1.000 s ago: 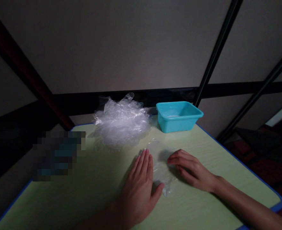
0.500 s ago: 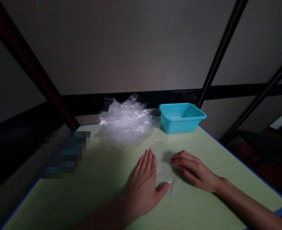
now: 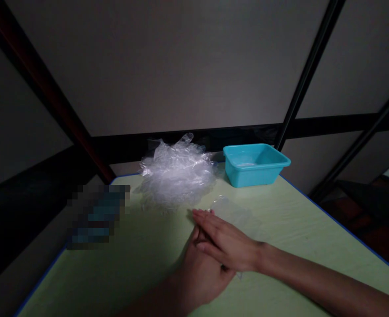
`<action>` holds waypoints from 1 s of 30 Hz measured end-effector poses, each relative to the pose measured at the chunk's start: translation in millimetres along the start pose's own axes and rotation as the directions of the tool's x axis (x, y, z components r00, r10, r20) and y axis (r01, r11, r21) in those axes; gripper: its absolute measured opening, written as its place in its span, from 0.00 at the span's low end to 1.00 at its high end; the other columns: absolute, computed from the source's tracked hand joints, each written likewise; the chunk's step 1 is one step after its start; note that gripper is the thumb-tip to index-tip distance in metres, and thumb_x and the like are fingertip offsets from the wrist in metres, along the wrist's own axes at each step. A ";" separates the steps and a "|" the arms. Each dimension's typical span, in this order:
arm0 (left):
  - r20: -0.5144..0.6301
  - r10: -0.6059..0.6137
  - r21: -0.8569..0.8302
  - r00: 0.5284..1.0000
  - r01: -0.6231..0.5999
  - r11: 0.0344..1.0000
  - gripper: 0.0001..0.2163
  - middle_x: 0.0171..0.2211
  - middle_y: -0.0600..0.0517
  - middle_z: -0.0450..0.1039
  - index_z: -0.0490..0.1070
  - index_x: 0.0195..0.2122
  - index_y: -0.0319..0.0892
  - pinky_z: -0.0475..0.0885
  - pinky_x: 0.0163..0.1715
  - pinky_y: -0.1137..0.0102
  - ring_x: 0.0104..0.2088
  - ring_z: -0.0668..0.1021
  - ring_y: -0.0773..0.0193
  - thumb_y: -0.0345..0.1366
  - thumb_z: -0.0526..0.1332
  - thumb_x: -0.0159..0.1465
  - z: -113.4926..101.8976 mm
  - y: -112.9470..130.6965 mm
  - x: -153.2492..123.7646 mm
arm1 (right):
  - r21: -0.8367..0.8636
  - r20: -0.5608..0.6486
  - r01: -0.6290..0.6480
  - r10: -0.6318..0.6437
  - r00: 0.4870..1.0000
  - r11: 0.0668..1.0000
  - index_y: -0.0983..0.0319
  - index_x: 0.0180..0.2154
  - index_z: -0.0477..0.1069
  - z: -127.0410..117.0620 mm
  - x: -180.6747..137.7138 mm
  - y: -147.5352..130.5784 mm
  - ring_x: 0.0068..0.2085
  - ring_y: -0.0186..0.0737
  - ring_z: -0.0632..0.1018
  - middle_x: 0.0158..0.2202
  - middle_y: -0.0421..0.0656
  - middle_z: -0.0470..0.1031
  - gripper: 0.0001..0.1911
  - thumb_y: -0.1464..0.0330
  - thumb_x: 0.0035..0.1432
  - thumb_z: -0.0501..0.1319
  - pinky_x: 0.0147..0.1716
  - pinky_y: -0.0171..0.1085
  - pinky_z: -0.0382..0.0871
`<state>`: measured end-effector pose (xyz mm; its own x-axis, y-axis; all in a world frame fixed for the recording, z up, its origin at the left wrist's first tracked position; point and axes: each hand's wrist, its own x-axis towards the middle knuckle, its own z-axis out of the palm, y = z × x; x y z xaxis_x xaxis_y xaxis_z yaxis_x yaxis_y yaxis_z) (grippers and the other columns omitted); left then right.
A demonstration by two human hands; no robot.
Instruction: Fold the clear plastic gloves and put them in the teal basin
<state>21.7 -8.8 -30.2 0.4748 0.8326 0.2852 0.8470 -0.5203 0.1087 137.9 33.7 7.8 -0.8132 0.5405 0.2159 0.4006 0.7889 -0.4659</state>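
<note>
A clear plastic disposable glove [image 3: 235,213] lies flat on the table, its middle covered by my hands. My left hand [image 3: 202,273] rests palm down along the glove's left side, with its fingers mostly hidden. Across those fingers lies my right hand [image 3: 229,244], its own fingers stretched out to the left and pressed close to the left hand. Neither hand visibly grips anything. Beyond them sits a heaped pile of similar clear plastic gloves [image 3: 179,174].
A turquoise plastic basin [image 3: 255,176] stands at the back right, with something pale inside. At the left edge is a pixelated dark and blue object [image 3: 98,218]. The pale green table [image 3: 138,264] has a blue rim and meets a panelled wall [image 3: 187,66].
My right hand has moved left from the glove's right side onto my left hand's fingers. The left hand stays in place. The whole view has shifted slightly.
</note>
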 end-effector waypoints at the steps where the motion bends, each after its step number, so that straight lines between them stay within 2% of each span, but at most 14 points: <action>1: 0.000 0.002 -0.013 1.000 -0.002 1.000 0.28 0.58 0.47 0.55 0.55 0.58 0.40 0.49 0.57 0.52 0.59 0.51 0.43 0.48 0.52 0.59 -0.5 0.0 0.2 | -0.003 -0.005 -0.021 0.021 1.000 1.000 0.72 0.59 0.48 4.0 1.9 3.0 0.60 0.43 0.52 0.60 0.54 0.51 0.29 0.62 0.61 0.49 0.59 0.44 0.45; 6: 0.089 -0.009 -0.061 0.996 0.014 0.998 0.25 0.56 0.47 0.59 0.59 0.55 0.42 0.52 0.55 0.52 0.57 0.58 0.48 0.49 0.51 0.59 -10.8 2.6 4.3 | -0.043 -0.054 -0.116 0.113 0.992 0.992 0.73 0.57 0.52 12.6 2.7 18.4 0.60 0.44 0.52 0.59 0.55 0.52 0.30 0.58 0.62 0.45 0.58 0.43 0.47; 12: 0.148 -0.042 -0.016 0.988 0.045 0.999 0.31 0.55 0.41 0.59 0.59 0.55 0.36 0.52 0.55 0.52 0.56 0.60 0.46 0.49 0.57 0.54 -13.2 3.7 5.3 | -0.099 -0.040 -0.146 0.143 0.989 0.984 0.73 0.58 0.50 6.6 1.2 27.1 0.60 0.44 0.52 0.60 0.55 0.48 0.32 0.55 0.61 0.44 0.58 0.43 0.47; 17: 0.143 -0.063 0.035 0.988 0.058 0.998 0.35 0.58 0.36 0.52 0.54 0.57 0.28 0.49 0.56 0.54 0.59 0.52 0.46 0.53 0.52 0.56 -10.0 2.4 3.8 | -0.161 -0.033 -0.118 0.114 0.993 0.980 0.72 0.59 0.48 2.6 -1.1 40.9 0.61 0.44 0.51 0.60 0.55 0.49 0.34 0.53 0.61 0.43 0.58 0.45 0.47; 26: 0.214 -0.105 0.036 0.971 0.100 0.994 0.36 0.60 0.35 0.46 0.55 0.56 0.27 0.48 0.57 0.56 0.60 0.46 0.47 0.56 0.45 0.58 -16.1 4.3 4.8 | -0.310 0.007 -0.117 0.126 0.992 0.943 0.70 0.59 0.47 -3.6 -4.6 56.8 0.61 0.46 0.49 0.61 0.51 0.47 0.34 0.52 0.61 0.39 0.58 0.46 0.47; 30: 0.198 -0.100 0.042 0.975 0.093 0.995 0.37 0.60 0.35 0.44 0.53 0.57 0.27 0.49 0.57 0.56 0.60 0.45 0.48 0.57 0.44 0.59 -15.9 3.7 3.7 | -0.358 0.000 -0.151 0.162 0.987 0.921 0.68 0.60 0.45 -5.9 -6.2 63.9 0.61 0.47 0.49 0.61 0.50 0.46 0.35 0.51 0.60 0.39 0.57 0.47 0.47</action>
<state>22.8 -10.7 -13.6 0.4259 0.9013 0.0788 0.8968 -0.4321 0.0951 171.0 82.5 -18.2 -0.7376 0.6610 0.1376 0.6433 0.7499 -0.1543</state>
